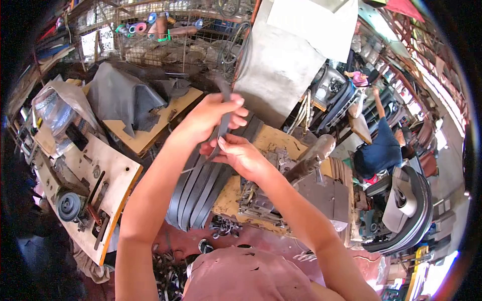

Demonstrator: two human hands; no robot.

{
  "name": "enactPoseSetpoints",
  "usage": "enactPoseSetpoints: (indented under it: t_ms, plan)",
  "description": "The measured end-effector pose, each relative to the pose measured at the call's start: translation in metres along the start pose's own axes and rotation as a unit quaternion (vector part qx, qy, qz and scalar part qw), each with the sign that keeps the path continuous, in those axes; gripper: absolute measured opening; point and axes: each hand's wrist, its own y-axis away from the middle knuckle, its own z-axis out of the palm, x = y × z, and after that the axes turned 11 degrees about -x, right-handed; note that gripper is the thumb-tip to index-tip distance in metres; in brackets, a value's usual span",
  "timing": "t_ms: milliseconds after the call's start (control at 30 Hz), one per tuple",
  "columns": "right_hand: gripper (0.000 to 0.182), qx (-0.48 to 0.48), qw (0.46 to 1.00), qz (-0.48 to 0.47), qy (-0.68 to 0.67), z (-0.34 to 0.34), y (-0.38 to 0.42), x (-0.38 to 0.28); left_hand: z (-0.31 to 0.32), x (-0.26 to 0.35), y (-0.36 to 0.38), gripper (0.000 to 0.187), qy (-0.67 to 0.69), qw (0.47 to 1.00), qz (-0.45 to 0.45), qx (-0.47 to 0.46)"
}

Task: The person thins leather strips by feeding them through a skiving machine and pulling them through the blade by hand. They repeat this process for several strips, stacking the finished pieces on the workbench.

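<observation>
Both hands are raised in front of me, above a workbench, on one thin dark strip (225, 120) that looks like leather or rubber. My left hand (213, 116) is the upper one, its fingers curled around the strip. Just below it, my right hand (240, 154) pinches the same strip between thumb and fingers. The strip's upper end sticks up past my left hand, slightly blurred. Under my hands, a thick bundle of long dark strips (193, 198) droops over the near edge of the yellowish bench (225, 200).
A metal machine (263, 195) stands on the bench, right of the bundle. At left, a wooden table (118, 173) carries tools and a grey pulley wheel (70, 205). Dark sheet material (123, 93) covers a board behind it. Another person (381, 153) bends over at right. Scraps (168, 276) litter the floor.
</observation>
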Motion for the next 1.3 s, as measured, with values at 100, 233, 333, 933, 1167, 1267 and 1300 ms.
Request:
enactPoseSetpoints:
  t_ms: [100, 233, 333, 933, 1167, 1267, 1300]
  plan:
    - [0.086, 0.128, 0.984, -0.029, -0.117, 0.010, 0.010, -0.027, 0.018, 0.022, -0.018, 0.026, -0.181, 0.970, 0.097, 0.133]
    - [0.097, 0.068, 0.837, -0.305, -0.450, 0.005, 0.061, -0.083, -0.020, 0.060, -0.024, 0.053, -0.402, 0.869, 0.046, 0.284]
    - [0.092, 0.027, 0.774, -0.382, -0.505, -0.003, 0.091, -0.118, -0.076, 0.063, -0.033, 0.044, -0.439, 0.853, 0.097, 0.264]
    - [0.019, 0.296, 0.924, 0.007, 0.242, -0.102, 0.250, -0.040, 0.118, -0.152, 0.043, 0.030, -0.632, 0.768, 0.034, -0.091]
    - [0.016, 0.263, 0.584, -0.086, 0.764, -0.065, 0.250, -0.124, 0.103, -0.176, 0.032, 0.032, -0.628, 0.771, 0.030, -0.095]
    - [0.016, 0.231, 0.555, -0.027, 0.798, -0.067, 0.242, -0.130, 0.102, -0.178, 0.031, 0.032, -0.628, 0.771, 0.024, -0.101]
    - [0.019, 0.262, 0.585, -0.063, 0.765, -0.072, 0.242, -0.123, 0.100, -0.180, 0.031, 0.033, -0.630, 0.770, 0.026, -0.098]
